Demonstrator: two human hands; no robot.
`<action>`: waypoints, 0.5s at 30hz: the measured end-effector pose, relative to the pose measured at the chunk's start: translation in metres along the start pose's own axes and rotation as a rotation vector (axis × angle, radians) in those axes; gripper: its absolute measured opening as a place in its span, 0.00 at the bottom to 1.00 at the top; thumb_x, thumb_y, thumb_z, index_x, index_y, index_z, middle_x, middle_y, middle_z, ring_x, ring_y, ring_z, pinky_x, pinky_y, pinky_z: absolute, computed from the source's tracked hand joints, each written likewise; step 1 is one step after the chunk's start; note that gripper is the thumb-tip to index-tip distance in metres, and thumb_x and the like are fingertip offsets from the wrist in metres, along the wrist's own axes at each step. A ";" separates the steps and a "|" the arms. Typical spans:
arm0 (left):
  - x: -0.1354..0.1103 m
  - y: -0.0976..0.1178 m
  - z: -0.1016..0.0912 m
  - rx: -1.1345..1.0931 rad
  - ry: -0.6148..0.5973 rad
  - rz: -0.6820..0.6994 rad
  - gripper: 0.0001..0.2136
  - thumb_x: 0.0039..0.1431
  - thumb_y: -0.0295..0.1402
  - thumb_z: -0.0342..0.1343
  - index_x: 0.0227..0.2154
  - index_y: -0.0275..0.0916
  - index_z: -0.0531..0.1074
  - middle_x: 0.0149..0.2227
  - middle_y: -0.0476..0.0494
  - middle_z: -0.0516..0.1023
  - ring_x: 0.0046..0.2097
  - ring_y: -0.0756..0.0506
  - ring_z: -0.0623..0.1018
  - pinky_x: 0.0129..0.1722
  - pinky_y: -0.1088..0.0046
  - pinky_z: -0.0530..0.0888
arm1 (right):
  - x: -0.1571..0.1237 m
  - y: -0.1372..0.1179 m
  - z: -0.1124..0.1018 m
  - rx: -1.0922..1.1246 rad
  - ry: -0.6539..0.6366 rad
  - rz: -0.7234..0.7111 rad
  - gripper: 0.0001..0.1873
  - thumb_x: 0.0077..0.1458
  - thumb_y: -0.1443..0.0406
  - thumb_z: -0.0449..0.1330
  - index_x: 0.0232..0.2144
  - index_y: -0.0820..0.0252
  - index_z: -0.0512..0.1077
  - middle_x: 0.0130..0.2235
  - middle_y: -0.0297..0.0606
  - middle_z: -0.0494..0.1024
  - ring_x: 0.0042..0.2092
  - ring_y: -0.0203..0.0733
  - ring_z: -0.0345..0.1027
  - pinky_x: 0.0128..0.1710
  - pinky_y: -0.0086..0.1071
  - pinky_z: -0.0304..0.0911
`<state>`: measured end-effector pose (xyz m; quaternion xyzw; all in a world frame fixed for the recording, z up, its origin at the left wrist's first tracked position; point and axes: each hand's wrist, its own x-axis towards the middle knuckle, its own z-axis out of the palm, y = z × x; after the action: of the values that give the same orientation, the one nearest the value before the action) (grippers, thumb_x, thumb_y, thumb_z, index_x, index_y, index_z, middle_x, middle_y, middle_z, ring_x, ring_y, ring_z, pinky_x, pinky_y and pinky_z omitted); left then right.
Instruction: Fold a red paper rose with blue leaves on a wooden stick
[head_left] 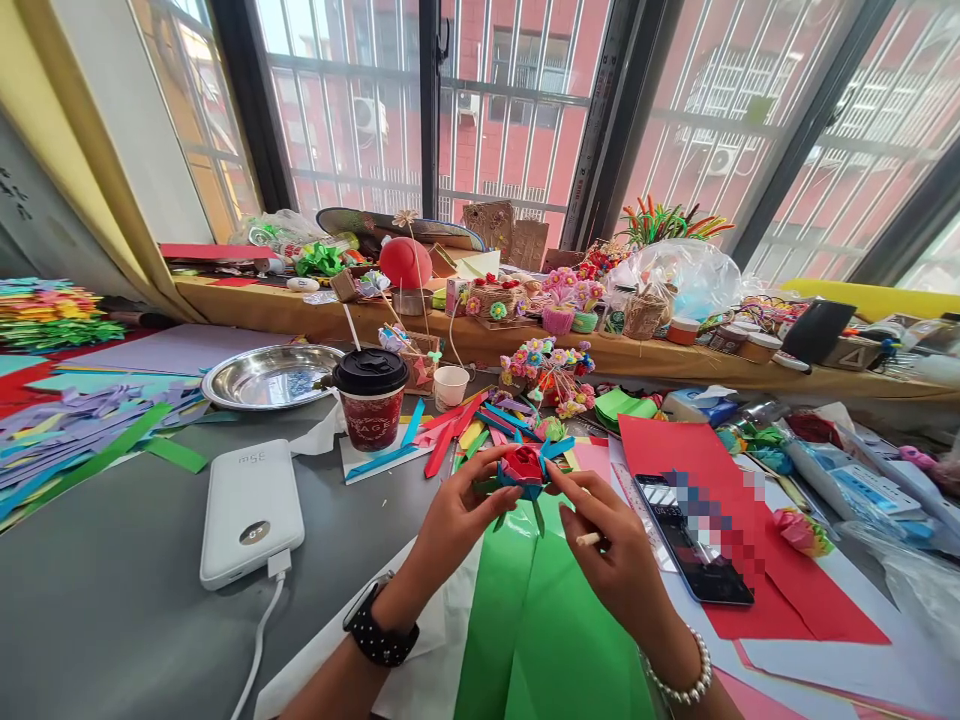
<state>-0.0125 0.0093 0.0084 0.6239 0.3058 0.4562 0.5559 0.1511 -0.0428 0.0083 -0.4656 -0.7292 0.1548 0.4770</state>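
Green paper point(574, 645) is right under the fingers point(491, 510). Left hand point(457, 505)'s got a red-and-blue paper flower point(523, 464) pinched in its fingertips; right hand point(615, 540)'s pointer is up against it, other fingers curled around a little stick point(590, 539). Phone point(694, 540)'s right of the fingers, cup point(373, 410)'s left, strips point(457, 435) just beyond.

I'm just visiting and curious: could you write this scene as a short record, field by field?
Left hand: holding a red-and-blue paper flower
Right hand: at the flower's side, with a pale stick-like piece in its grip
Under the hands: green sheet
To the left: white power bank, lidded cup
To the right: phone, partly on red paper
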 end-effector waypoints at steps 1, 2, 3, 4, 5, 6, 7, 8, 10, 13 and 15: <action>0.000 0.003 0.000 -0.038 -0.018 -0.026 0.19 0.48 0.36 0.56 0.45 0.40 0.64 0.41 0.42 0.71 0.40 0.45 0.72 0.35 0.73 0.70 | 0.000 0.000 -0.001 -0.003 0.004 -0.001 0.20 0.54 0.69 0.47 0.50 0.53 0.62 0.38 0.38 0.65 0.28 0.31 0.61 0.22 0.23 0.59; 0.000 0.005 0.000 -0.071 -0.026 -0.046 0.20 0.48 0.36 0.56 0.45 0.40 0.64 0.41 0.42 0.71 0.39 0.45 0.72 0.34 0.73 0.70 | 0.001 0.001 -0.002 -0.009 0.023 0.005 0.19 0.54 0.69 0.48 0.49 0.53 0.62 0.37 0.38 0.64 0.27 0.31 0.60 0.21 0.23 0.59; -0.001 0.007 0.000 -0.101 -0.027 -0.056 0.20 0.47 0.35 0.57 0.45 0.40 0.64 0.41 0.42 0.72 0.38 0.46 0.72 0.34 0.74 0.70 | 0.001 0.002 -0.003 -0.018 0.056 0.016 0.19 0.54 0.68 0.49 0.48 0.53 0.63 0.36 0.37 0.64 0.25 0.30 0.58 0.20 0.23 0.58; -0.001 0.008 0.000 -0.132 -0.025 -0.057 0.20 0.47 0.35 0.57 0.45 0.39 0.65 0.41 0.42 0.72 0.38 0.46 0.73 0.34 0.74 0.70 | 0.001 0.002 -0.005 -0.027 0.099 0.032 0.18 0.53 0.67 0.50 0.48 0.53 0.63 0.35 0.36 0.64 0.24 0.29 0.57 0.20 0.23 0.57; -0.001 0.009 0.000 -0.160 -0.022 -0.054 0.20 0.46 0.34 0.57 0.44 0.39 0.65 0.41 0.42 0.72 0.38 0.46 0.73 0.34 0.74 0.70 | 0.002 0.003 -0.006 -0.035 0.145 0.047 0.19 0.53 0.67 0.50 0.48 0.53 0.62 0.34 0.35 0.63 0.23 0.29 0.55 0.19 0.23 0.56; 0.000 0.009 0.000 -0.189 -0.022 -0.049 0.20 0.46 0.34 0.58 0.44 0.39 0.65 0.40 0.42 0.72 0.38 0.46 0.73 0.34 0.74 0.69 | 0.002 0.004 -0.008 -0.044 0.185 0.061 0.19 0.53 0.67 0.51 0.49 0.54 0.61 0.33 0.34 0.64 0.22 0.29 0.53 0.19 0.23 0.55; 0.000 0.008 0.000 -0.213 -0.025 -0.047 0.20 0.46 0.34 0.58 0.44 0.39 0.65 0.39 0.42 0.73 0.38 0.46 0.73 0.34 0.74 0.69 | 0.003 0.005 -0.009 -0.051 0.213 0.071 0.19 0.52 0.66 0.52 0.49 0.55 0.61 0.33 0.34 0.64 0.22 0.29 0.52 0.19 0.24 0.55; 0.000 0.008 -0.001 -0.233 -0.033 -0.049 0.21 0.45 0.34 0.58 0.44 0.39 0.65 0.37 0.43 0.73 0.38 0.46 0.73 0.33 0.74 0.69 | 0.003 0.005 -0.010 -0.057 0.220 0.076 0.19 0.52 0.66 0.53 0.48 0.56 0.61 0.32 0.33 0.65 0.21 0.29 0.51 0.19 0.24 0.55; 0.001 0.006 -0.001 -0.261 -0.072 -0.072 0.21 0.44 0.33 0.59 0.45 0.39 0.66 0.35 0.44 0.74 0.36 0.46 0.73 0.34 0.74 0.69 | 0.003 0.005 -0.011 -0.071 0.201 0.059 0.15 0.52 0.65 0.54 0.44 0.57 0.64 0.30 0.32 0.67 0.21 0.29 0.51 0.19 0.24 0.54; 0.002 0.004 -0.001 -0.323 -0.077 -0.119 0.23 0.44 0.33 0.60 0.46 0.40 0.64 0.37 0.44 0.72 0.35 0.47 0.74 0.34 0.73 0.70 | 0.003 0.003 -0.008 -0.114 0.188 0.002 0.06 0.52 0.64 0.54 0.31 0.59 0.68 0.23 0.30 0.66 0.20 0.29 0.53 0.18 0.24 0.53; 0.003 0.003 0.001 -0.377 0.030 -0.148 0.25 0.43 0.33 0.60 0.47 0.41 0.62 0.39 0.43 0.70 0.34 0.48 0.74 0.33 0.73 0.70 | 0.002 0.001 -0.005 -0.163 0.218 -0.025 0.06 0.51 0.64 0.54 0.26 0.60 0.68 0.21 0.29 0.65 0.19 0.29 0.53 0.18 0.24 0.52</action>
<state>-0.0112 0.0111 0.0122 0.4776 0.2682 0.4725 0.6904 0.1558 -0.0419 0.0108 -0.5076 -0.6889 0.0375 0.5161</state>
